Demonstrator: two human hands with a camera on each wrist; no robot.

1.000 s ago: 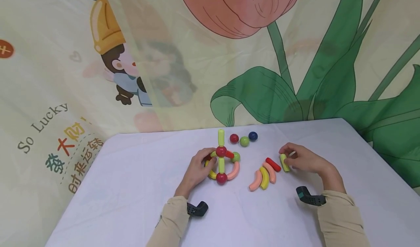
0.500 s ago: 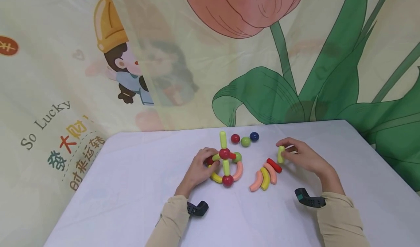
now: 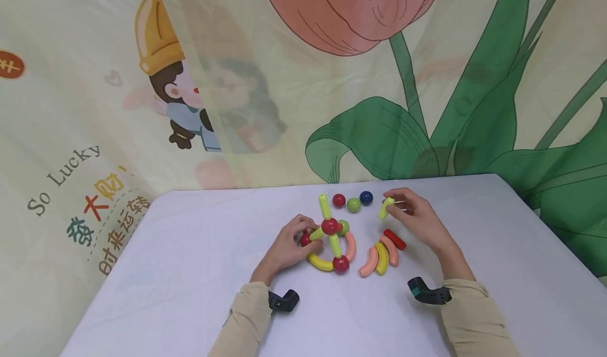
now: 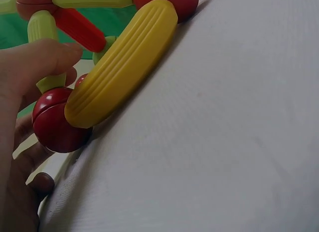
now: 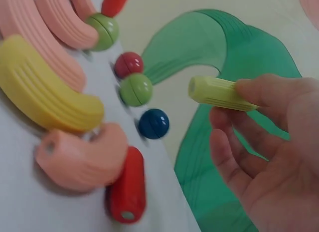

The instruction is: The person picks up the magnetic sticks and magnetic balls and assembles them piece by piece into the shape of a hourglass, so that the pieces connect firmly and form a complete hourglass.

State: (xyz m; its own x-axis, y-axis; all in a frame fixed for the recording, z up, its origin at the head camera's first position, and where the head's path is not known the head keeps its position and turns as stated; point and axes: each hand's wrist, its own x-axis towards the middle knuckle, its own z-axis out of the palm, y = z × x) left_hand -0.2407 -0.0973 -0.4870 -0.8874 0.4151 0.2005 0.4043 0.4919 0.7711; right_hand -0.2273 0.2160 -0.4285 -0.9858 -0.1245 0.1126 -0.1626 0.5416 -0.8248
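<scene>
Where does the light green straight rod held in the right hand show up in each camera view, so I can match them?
Head: the light green rod is right of centre, pinched by the right hand, raised off the table beside the blue ball.
Left wrist: not in it.
Right wrist: the rod is upper right of centre, held at the fingertips.
Shared landmark: the blue ball, next to the green ball in both views.

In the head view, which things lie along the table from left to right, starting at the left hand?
left hand → built toy figure → loose curved pieces → right hand, holding a light green stick.
</scene>
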